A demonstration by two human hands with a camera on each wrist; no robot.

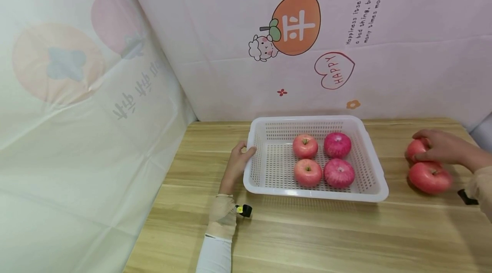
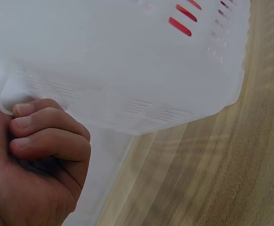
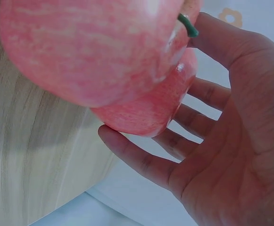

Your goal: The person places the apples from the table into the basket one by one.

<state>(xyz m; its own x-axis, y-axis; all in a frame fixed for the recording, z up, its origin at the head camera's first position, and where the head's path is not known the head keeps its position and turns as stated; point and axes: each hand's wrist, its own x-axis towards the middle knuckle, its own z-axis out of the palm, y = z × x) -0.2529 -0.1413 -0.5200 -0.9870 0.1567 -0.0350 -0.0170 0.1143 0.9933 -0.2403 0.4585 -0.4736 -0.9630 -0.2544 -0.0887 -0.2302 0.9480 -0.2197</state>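
Your left hand (image 1: pixel 239 158) is gripping the basket (image 1: pixel 251 136) rim; your right hand (image 1: pixel 442 145) is resting open-fingered on an apple (image 1: pixel 416 148) near the bench's right edge.

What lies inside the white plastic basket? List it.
Four pink-red apples sit in two rows inside the white perforated plastic basket. The left hand grips its left rim; anything beneath the apples is covered.

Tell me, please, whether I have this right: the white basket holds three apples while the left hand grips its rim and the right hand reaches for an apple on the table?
Not quite: the basket holds four apples, not three, as the head view shows. The left hand does grip its rim, and the right hand reaches for an apple on the table.
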